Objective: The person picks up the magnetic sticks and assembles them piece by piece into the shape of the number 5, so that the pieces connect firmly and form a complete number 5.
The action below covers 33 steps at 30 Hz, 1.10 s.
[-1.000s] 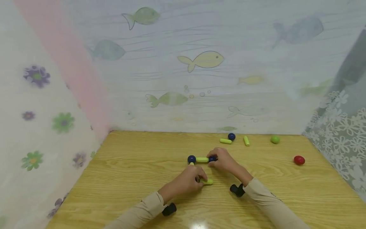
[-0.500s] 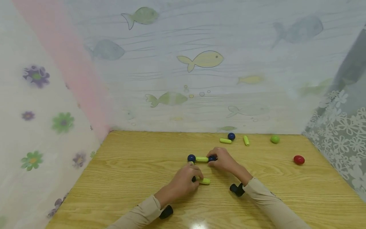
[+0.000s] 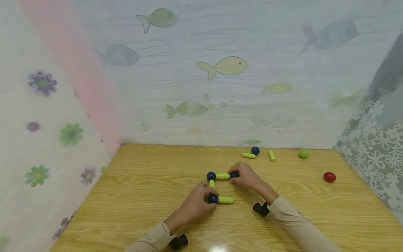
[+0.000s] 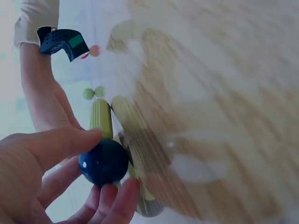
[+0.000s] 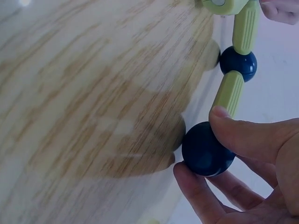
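Note:
My left hand [image 3: 197, 202] holds a dark blue ball [image 4: 103, 161] between thumb and fingers. From this ball a yellow-green ridged rod [image 3: 226, 200] points right, its far end free. A second such rod [image 3: 212, 184] runs away from it to a blue corner ball [image 3: 211, 176]. That corner ball joins a third rod [image 3: 222, 176], which leads right to another blue ball [image 5: 205, 149]. My right hand [image 3: 247, 176] pinches this last ball with thumb and fingers. Together the pieces form an angular frame lying on the wooden table [image 3: 151, 199].
At the back lie a loose blue ball [image 3: 255, 150] beside a rod [image 3: 248, 155], another rod [image 3: 271, 155] and a green ball [image 3: 303, 153]. A red ball [image 3: 330, 177] rests farther right. Fabric walls [image 3: 189, 80] stand behind and at the sides.
My left hand has drawn back to the left, uncovering the near blue ball it holds and more of both rods joined there. The right hand stays in place on its ball.

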{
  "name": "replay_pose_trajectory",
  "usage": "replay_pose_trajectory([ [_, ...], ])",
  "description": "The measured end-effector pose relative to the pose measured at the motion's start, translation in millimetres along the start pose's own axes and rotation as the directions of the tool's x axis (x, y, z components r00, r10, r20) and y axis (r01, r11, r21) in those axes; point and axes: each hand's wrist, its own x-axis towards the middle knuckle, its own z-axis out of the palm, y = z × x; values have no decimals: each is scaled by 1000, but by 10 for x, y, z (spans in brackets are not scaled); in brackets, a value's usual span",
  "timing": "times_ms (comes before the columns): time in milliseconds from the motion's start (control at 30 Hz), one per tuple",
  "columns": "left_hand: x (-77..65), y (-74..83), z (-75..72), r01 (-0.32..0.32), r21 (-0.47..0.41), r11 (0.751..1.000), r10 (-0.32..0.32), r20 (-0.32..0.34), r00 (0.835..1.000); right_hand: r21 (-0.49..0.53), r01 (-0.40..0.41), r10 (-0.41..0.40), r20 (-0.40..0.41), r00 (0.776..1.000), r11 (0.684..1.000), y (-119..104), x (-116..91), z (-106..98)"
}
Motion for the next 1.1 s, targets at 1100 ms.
replay_pose_trajectory([
  [1100,140,54,124,9,255,967,-14,19,1000,1,24,-24,-6,1000,1000,-1,5,0],
])
